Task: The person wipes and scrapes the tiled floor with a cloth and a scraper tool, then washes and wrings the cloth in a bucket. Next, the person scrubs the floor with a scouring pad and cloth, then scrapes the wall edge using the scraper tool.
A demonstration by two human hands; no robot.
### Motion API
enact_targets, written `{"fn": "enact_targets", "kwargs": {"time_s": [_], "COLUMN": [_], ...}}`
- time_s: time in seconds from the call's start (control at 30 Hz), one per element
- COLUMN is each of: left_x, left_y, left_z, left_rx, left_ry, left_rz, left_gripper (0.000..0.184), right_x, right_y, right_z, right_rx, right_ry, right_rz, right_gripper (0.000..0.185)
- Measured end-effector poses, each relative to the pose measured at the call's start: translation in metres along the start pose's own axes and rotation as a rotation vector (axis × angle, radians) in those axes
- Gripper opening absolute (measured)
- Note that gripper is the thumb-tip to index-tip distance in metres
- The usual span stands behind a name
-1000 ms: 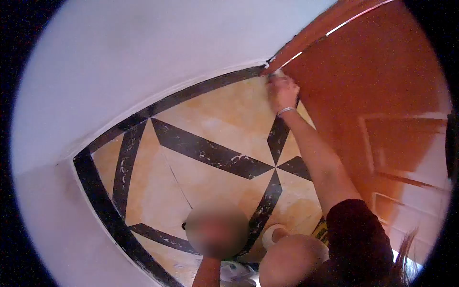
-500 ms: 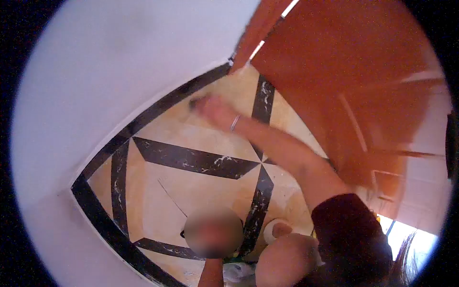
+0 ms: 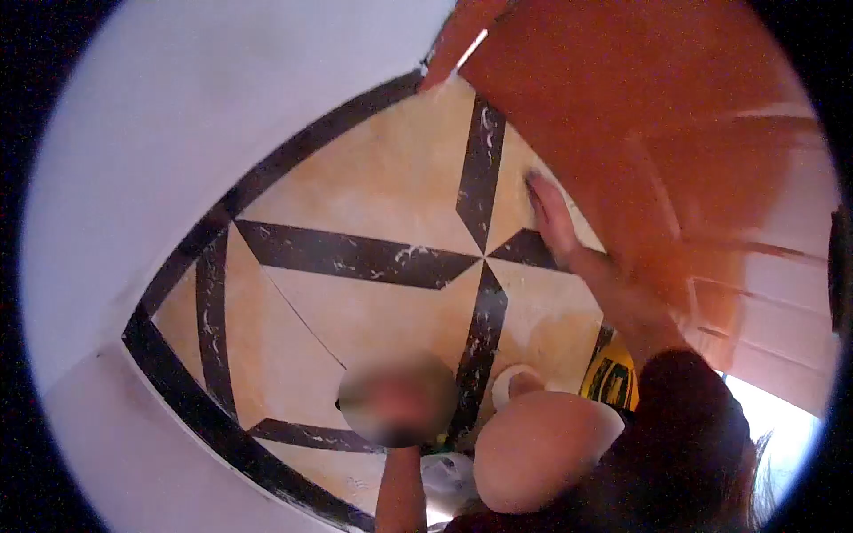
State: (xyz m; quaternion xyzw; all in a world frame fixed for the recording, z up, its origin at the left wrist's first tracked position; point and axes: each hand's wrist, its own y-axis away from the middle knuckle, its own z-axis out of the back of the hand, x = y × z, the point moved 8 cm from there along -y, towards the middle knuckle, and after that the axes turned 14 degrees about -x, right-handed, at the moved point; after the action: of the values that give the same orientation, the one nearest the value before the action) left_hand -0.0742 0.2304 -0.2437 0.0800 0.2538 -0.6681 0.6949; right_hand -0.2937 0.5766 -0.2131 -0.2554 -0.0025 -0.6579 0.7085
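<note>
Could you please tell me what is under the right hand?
Below the right hand is the patterned floor, yellowish with dark bands nearby. Something dark, too blurred to identify, shows at the hand's tip; whatever the hand covers is hidden.

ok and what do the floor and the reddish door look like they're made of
Floor: probably stone or stone-look tile, smooth; the yellowish parts are mottled and the dark bands carry white veining. Door: perhaps varnished or painted wood; its face is red-brown and panelled, and pale glare hints at gloss, though a wood-look skin is possible.
</note>
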Motion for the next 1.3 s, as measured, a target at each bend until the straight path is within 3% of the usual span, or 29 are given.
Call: {"fn": "enact_targets", "kwargs": {"time_s": [0.03, 0.07, 0.13, 0.17, 0.2, 0.27, 0.33, 0.43, 0.5, 0.53, 0.57, 0.67, 0.7, 0.8, 0.9, 0.97, 1.0, 1.07, 1.13, 1.23, 1.3], "left_x": [0.008, 0.010, -0.002, 0.000, 0.001, 0.009, 0.014, -0.002, 0.009, 0.008, 0.018, 0.002, 0.002, 0.012, 0.012, 0.010, 0.005, 0.012, 0.016, 0.011, 0.011], "left_y": [0.009, 0.017, 0.006, 0.006, 0.009, 0.014, 0.017, 0.005, 0.003, 0.004, 0.012, 0.002, 0.001, -0.003, -0.007, -0.017, -0.015, -0.003, 0.004, -0.012, -0.003], "left_z": [-0.009, -0.017, -0.004, -0.003, -0.003, -0.011, -0.016, 0.002, -0.007, -0.013, -0.022, -0.008, -0.012, -0.010, -0.003, 0.006, 0.003, -0.008, -0.013, -0.001, -0.010], "left_rx": [0.062, 0.121, 0.047, 0.028, 0.005, -0.008, 0.065, 0.002, 0.013, 0.021, 0.126, 0.033, 0.041, 0.023, -0.058, -0.022, -0.013, 0.010, -0.052, -0.015, 0.037], "left_ry": [-0.003, -0.021, -0.016, -0.010, -0.002, -0.014, -0.014, 0.014, -0.033, -0.059, -0.040, 0.058, 0.056, 0.054, 0.071, 0.086, 0.091, 0.124, 0.116, 0.091, 0.119], "left_rz": [0.034, 0.060, 0.006, 0.005, -0.003, -0.014, 0.073, -0.003, -0.010, -0.005, 0.134, 0.095, 0.100, 0.083, 0.052, 0.075, 0.092, 0.118, 0.091, 0.096, 0.129], "left_gripper": [0.030, 0.030, 0.028, 0.028, 0.028, 0.029, 0.029, 0.028, 0.029, 0.029, 0.028, 0.027, 0.026, 0.023, 0.023, 0.023, 0.023, 0.024, 0.025, 0.027, 0.028], "right_x": [0.032, 0.012, 0.001, 0.036, 0.080, 0.081, 0.079, 0.049, 0.068, 0.104, 0.142, 0.182, 0.164, 0.150, 0.233, 0.240, 0.217, 0.172, 0.187, 0.255, 0.312], "right_y": [-0.040, -0.040, 0.028, 0.069, 0.108, 0.118, 0.053, 0.045, 0.035, 0.051, 0.075, 0.019, -0.014, -0.035, 0.049, 0.043, -0.031, -0.102, -0.137, -0.113, -0.085], "right_z": [-0.006, -0.029, -0.053, -0.045, -0.029, -0.024, -0.029, -0.060, -0.070, -0.084, -0.081, -0.059, -0.088, -0.118, -0.122, -0.131, -0.128, -0.176, -0.183, -0.206, -0.239], "right_rx": [-0.064, -0.046, -0.098, 0.187, 0.298, 0.640, 0.792, 0.250, -0.137, 0.208, 0.554, 0.809, 0.712, 0.243, 0.608, 0.666, 0.421, 0.284, -0.144, -0.296, -0.487], "right_ry": [-0.100, -0.074, -0.968, -0.404, 0.095, -0.415, -0.395, -0.231, -0.122, -0.230, -0.325, -0.712, -0.406, -0.393, -0.371, -0.473, -0.413, -0.441, 0.054, -0.142, 0.030], "right_rz": [0.096, 0.009, -0.536, -0.164, 0.306, -0.159, -0.031, -0.082, -0.070, -0.004, 0.062, 0.626, 0.452, -0.001, 0.547, 0.804, 0.344, -0.382, -0.114, -0.507, -0.535], "right_gripper": [0.029, 0.027, 0.030, 0.032, 0.037, 0.029, 0.022, 0.024, 0.025, 0.027, 0.028, 0.028, 0.027, 0.029, 0.032, 0.035, 0.034, 0.034, 0.031, 0.031, 0.032]}}
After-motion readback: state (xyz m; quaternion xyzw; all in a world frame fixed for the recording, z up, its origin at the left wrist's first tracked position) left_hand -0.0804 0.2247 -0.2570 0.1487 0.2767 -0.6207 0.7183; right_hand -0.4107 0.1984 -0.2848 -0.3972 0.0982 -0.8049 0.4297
